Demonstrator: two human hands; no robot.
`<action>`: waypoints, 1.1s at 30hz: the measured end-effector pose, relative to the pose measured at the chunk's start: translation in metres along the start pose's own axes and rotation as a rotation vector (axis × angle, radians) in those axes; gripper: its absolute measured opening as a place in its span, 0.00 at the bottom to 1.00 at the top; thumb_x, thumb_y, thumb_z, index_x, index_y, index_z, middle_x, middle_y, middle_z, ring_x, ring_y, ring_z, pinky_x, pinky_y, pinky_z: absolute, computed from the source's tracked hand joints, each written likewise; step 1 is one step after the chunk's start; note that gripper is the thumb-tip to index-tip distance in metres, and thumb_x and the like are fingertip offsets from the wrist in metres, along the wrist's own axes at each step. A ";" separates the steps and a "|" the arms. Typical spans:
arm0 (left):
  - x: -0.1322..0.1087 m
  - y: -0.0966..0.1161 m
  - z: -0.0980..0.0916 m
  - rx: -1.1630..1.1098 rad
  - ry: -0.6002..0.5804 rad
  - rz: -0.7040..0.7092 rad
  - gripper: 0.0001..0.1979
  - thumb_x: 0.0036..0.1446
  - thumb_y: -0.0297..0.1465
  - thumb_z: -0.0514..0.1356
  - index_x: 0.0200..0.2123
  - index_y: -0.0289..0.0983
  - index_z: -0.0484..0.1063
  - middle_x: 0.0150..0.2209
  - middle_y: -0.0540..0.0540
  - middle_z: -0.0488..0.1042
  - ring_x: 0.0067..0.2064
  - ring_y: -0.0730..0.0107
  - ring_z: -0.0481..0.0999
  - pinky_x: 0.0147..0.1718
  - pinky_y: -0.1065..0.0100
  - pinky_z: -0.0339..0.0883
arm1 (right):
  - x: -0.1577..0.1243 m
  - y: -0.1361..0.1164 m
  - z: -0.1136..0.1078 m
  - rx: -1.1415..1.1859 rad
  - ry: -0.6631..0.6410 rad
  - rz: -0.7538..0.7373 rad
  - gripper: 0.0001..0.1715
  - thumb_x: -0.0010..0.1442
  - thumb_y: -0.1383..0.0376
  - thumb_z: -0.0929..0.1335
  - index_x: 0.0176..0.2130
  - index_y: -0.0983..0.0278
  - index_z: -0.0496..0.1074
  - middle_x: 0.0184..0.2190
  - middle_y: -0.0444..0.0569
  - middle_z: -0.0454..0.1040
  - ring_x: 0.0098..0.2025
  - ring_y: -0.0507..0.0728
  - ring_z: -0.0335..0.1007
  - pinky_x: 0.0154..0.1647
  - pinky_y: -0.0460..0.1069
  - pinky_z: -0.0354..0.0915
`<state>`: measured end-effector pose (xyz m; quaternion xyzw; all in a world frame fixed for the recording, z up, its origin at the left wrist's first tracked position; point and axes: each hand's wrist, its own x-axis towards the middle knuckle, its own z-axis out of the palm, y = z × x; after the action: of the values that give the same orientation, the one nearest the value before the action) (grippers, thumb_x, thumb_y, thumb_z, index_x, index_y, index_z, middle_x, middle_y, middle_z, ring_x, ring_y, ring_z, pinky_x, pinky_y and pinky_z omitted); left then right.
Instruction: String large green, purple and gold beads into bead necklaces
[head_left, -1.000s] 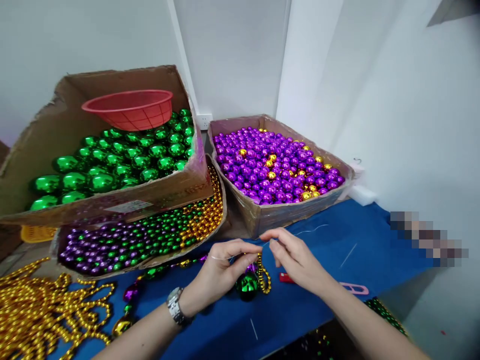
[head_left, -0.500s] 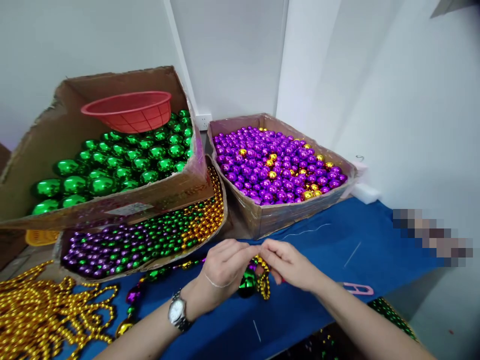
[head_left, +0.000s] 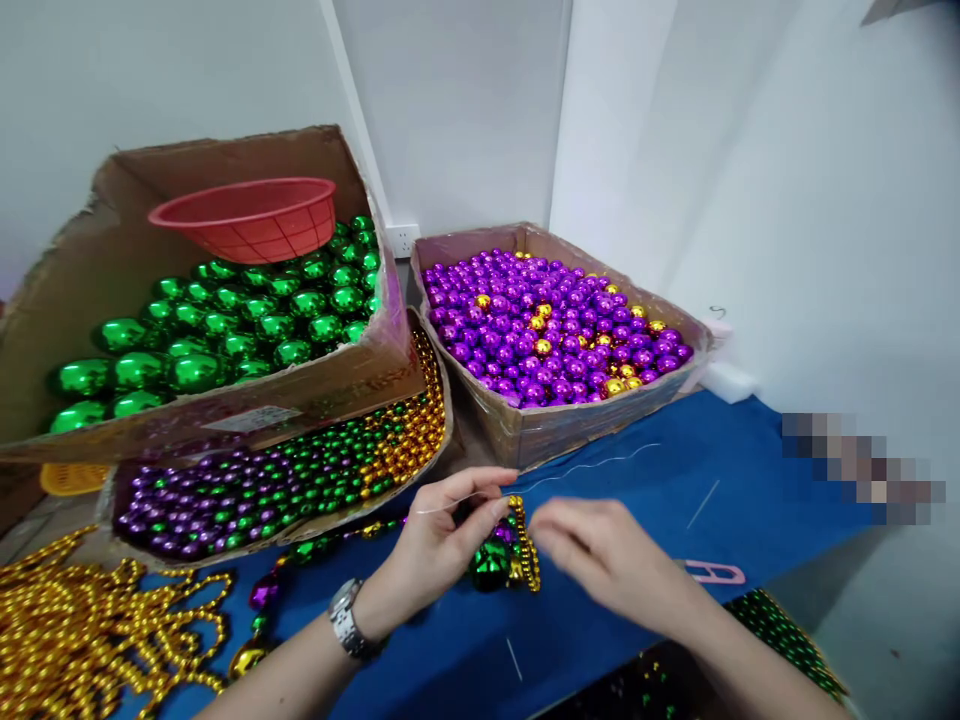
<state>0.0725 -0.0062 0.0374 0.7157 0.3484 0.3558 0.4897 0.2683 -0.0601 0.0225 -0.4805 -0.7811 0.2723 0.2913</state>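
Note:
My left hand (head_left: 450, 535), with a watch (head_left: 349, 620) on its wrist, is closed on a thin clear thread (head_left: 577, 468). The thread loops over the back of that hand, and its line also shows lying on the blue cloth beyond. Just to the right, my right hand (head_left: 600, 550) has its fingers drawn together, slightly blurred; whatever they pinch is too small to make out. Between and below the hands hangs or lies a cluster of beads: a large green bead (head_left: 491, 563) and a short doubled strand of gold beads (head_left: 527, 550), partly behind the left thumb.
A carton of purple beads (head_left: 517, 440) stands ahead. Left of it, a carton of green beads (head_left: 352, 390) holds a red basket (head_left: 255, 225), above a box of small mixed beads (head_left: 300, 510). Gold strands (head_left: 97, 630) lie left. Pink-handled snips (head_left: 712, 572) lie right.
My hands, which met at the fingertips, have come apart. The right hand has moved slightly right, and the left has turned so its thumb shows. The gold strand is more visible.

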 end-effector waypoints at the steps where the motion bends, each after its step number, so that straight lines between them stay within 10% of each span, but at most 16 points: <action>1: -0.001 0.001 0.000 0.026 -0.007 0.034 0.17 0.57 0.30 0.59 0.50 0.38 0.71 0.31 0.48 0.74 0.32 0.71 0.72 0.34 0.70 0.68 | 0.005 0.004 -0.003 0.142 0.102 0.061 0.12 0.67 0.60 0.61 0.38 0.60 0.71 0.34 0.44 0.73 0.37 0.53 0.67 0.38 0.46 0.58; 12: -0.004 -0.007 -0.005 0.406 -0.021 0.484 0.24 0.59 0.22 0.55 0.57 0.42 0.65 0.30 0.47 0.73 0.31 0.71 0.70 0.31 0.70 0.65 | 0.022 0.029 0.052 0.988 -0.280 0.217 0.27 0.58 0.44 0.65 0.37 0.66 0.67 0.20 0.45 0.72 0.17 0.48 0.64 0.18 0.42 0.59; 33: -0.012 -0.025 -0.030 0.721 -0.015 0.358 0.08 0.61 0.30 0.54 0.32 0.37 0.73 0.32 0.44 0.74 0.35 0.66 0.71 0.37 0.66 0.64 | 0.008 0.027 0.043 0.958 0.108 0.253 0.21 0.62 0.50 0.65 0.35 0.66 0.68 0.26 0.45 0.75 0.19 0.48 0.69 0.20 0.42 0.61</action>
<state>0.0368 0.0042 0.0200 0.8936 0.3172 0.2853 0.1397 0.2504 -0.0484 -0.0248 -0.3971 -0.4876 0.6087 0.4838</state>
